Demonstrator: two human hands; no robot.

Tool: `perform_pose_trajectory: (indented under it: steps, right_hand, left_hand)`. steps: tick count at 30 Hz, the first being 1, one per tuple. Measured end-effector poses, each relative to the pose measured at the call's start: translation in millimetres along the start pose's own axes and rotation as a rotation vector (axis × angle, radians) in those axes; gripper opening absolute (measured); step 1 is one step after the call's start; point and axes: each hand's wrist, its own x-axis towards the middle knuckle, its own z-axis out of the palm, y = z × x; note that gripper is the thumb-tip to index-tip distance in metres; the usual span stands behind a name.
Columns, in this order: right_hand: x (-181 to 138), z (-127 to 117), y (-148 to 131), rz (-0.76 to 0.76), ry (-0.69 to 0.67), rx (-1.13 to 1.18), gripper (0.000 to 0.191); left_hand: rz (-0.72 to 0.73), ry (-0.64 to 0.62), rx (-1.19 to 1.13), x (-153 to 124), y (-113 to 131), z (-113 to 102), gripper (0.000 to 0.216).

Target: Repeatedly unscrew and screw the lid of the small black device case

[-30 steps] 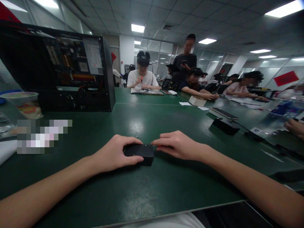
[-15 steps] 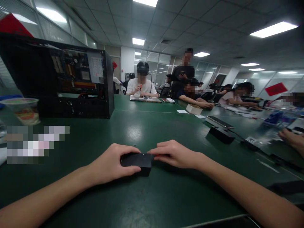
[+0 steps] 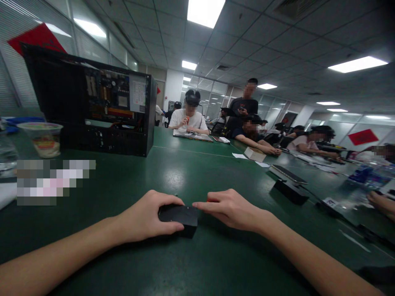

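A small black rectangular box lies on the green table in front of me. My left hand is closed around its left end, thumb on the near side and fingers on the far side. My right hand is closed at the box's right end, its index finger stretched to the upper right corner. A small orange thing shows between the right fingers; most of it is hidden, so its kind cannot be made out.
An open black computer case stands at the back left of the green table, near a plastic cup. To the right lie a black block, a flat device and a small open box. Several people sit around the table.
The camera view has tilted slightly, so the scene sits a little lower and farther right. My left hand keeps its hold on the box. The right index finger now reaches the box's corner.
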Motion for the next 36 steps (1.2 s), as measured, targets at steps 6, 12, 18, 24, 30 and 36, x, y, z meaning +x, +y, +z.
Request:
perform_pose_trajectory:
  steps: [6,12,18,24,30,36]
  right_hand:
    - [-1,-3,4,-0.002,-0.139,0.112,0.049]
    - [0,-2,1,0.017,-0.198,0.146,0.051]
    - [2,3,-2,0.036,-0.137,0.169,0.047]
    - [10,15,-11,0.069,-0.046,0.381,0.043]
    - [10,24,-11,0.066,0.012,0.476,0.041]
    - [9,20,-7,0.029,0.024,0.281,0.039]
  left_hand:
    - [0.027,0.004,0.007,-3,0,0,0.040]
    - [0.005,-0.007,-0.013,-2,0,2,0.040]
    - [0.017,-0.023,-0.020,-1,1,3,0.040]
    - [0.022,-0.027,-0.053,-2,0,4,0.040]
    - [0.057,-0.015,-0.050,-1,-1,4,0.039]
    - [0.083,-0.001,-0.032,-1,-1,4,0.041]
